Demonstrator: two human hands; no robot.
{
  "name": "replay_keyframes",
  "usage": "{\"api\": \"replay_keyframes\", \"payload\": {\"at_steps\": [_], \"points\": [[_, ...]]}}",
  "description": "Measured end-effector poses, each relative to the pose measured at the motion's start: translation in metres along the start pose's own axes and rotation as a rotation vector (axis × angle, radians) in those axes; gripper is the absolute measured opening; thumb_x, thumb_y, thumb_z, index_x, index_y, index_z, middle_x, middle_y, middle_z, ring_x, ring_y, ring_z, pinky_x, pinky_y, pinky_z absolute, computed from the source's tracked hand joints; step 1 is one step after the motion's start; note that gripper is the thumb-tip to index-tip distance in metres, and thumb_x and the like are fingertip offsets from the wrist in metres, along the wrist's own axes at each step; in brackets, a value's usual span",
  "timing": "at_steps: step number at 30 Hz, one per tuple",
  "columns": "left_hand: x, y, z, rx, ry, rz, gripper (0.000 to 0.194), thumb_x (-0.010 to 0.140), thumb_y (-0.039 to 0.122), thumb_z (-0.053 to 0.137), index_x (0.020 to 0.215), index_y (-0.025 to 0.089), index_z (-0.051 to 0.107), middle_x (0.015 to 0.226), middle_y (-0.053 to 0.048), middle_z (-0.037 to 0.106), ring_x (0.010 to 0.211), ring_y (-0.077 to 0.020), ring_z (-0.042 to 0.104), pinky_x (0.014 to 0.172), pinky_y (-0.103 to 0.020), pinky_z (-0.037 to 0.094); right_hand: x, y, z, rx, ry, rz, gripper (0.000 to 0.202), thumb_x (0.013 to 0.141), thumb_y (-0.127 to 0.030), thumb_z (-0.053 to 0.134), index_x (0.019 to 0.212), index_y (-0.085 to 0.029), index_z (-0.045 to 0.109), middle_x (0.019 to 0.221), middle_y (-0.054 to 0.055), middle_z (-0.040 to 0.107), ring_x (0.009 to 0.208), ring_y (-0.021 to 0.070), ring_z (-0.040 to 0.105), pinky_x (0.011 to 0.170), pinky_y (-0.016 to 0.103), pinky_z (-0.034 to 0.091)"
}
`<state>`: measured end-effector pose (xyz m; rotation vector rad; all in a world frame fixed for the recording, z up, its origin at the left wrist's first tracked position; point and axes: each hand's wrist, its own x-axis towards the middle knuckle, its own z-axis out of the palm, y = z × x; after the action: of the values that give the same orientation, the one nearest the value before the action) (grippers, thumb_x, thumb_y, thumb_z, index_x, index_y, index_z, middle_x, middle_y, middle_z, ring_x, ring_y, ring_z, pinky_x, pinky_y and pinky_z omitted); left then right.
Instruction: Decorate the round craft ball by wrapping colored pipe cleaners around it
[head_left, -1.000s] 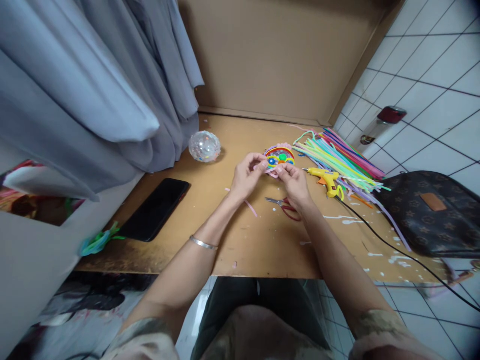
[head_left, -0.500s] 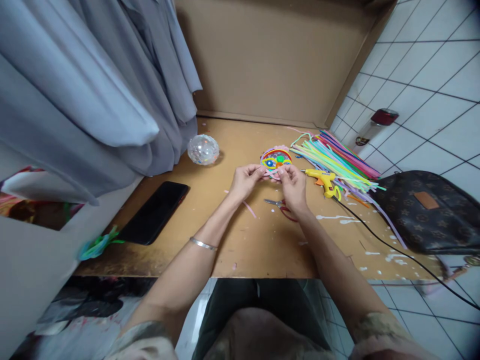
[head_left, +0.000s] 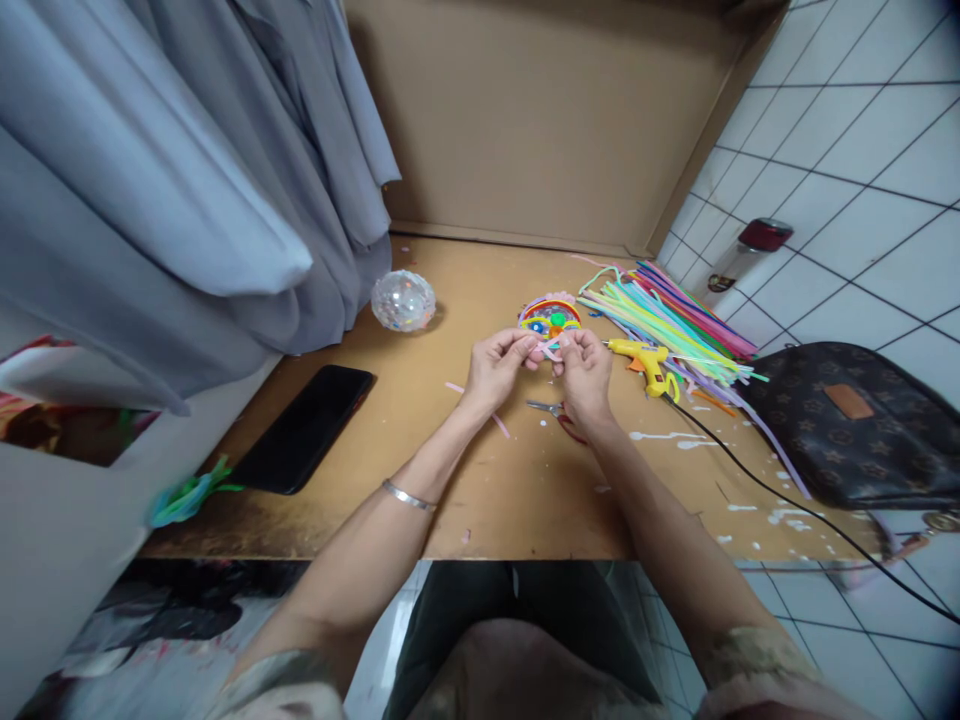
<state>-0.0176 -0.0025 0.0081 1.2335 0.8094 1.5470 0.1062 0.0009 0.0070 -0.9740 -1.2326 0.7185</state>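
Observation:
Between my fingertips is a pink pipe cleaner [head_left: 550, 347], bent so that its ends cross. My left hand [head_left: 499, 366] pinches one side of it, and my right hand [head_left: 586, 372] pinches the other. Just beyond my fingers lies a round, colourful face decoration [head_left: 553, 314] with a pink edge, yellow-rimmed eyes and a green spot; its lower part is hidden by my hands. Scissors [head_left: 546, 407] with red handles lie under my right wrist. A yellow glue gun [head_left: 646, 362] rests to the right of my right hand.
Behind the glue gun is a pile of coloured pipe cleaners [head_left: 675, 318]. A clear faceted ball [head_left: 403, 300] sits at the back left, with a black phone [head_left: 306, 430] nearer. A dark patterned bag [head_left: 832, 430] stands right, and a black cord [head_left: 765, 476] crosses the table's right side.
The pink pipe cleaner is bent more sharply, its strands now crossing between my fingertips. Both hands keep their pinch and have hardly moved. The view has shifted slightly.

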Motion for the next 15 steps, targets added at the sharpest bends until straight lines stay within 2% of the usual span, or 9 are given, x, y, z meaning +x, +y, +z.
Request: {"api": "replay_keyframes", "payload": {"at_steps": [5, 11, 15], "points": [[0.001, -0.002, -0.001, -0.044, -0.009, -0.020, 0.044, 0.068, 0.054, 0.081, 0.083, 0.014, 0.072, 0.067, -0.002, 0.071, 0.059, -0.0109, 0.063, 0.063, -0.025, 0.052, -0.001, 0.007, 0.000, 0.005, 0.023, 0.001, 0.027, 0.088, -0.045, 0.058, 0.076, -0.023, 0.048, 0.058, -0.007, 0.048, 0.047, 0.0088, 0.041, 0.047, 0.023, 0.034], [-0.001, -0.007, 0.003, -0.171, -0.008, -0.168, 0.050, 0.061, 0.056, 0.084, 0.083, 0.015, 0.068, 0.073, -0.001, 0.071, 0.063, -0.0093, 0.063, 0.067, -0.023, 0.050, -0.005, 0.012, 0.000, -0.108, 0.155, -0.086, 0.021, 0.088, -0.042, 0.057, 0.082, -0.022, 0.052, 0.068, -0.003, 0.057, 0.060, 0.0133, 0.053, 0.060, 0.027, 0.047], [-0.004, -0.010, 0.007, -0.213, -0.010, -0.212, 0.045, 0.061, 0.053, 0.085, 0.071, 0.014, 0.065, 0.068, 0.000, 0.067, 0.059, -0.0073, 0.058, 0.063, -0.022, 0.047, -0.009, 0.007, 0.001, -0.196, 0.115, -0.176, 0.019, 0.090, -0.041, 0.054, 0.084, -0.023, 0.054, 0.072, 0.000, 0.062, 0.066, 0.0156, 0.058, 0.065, 0.029, 0.049]]}}
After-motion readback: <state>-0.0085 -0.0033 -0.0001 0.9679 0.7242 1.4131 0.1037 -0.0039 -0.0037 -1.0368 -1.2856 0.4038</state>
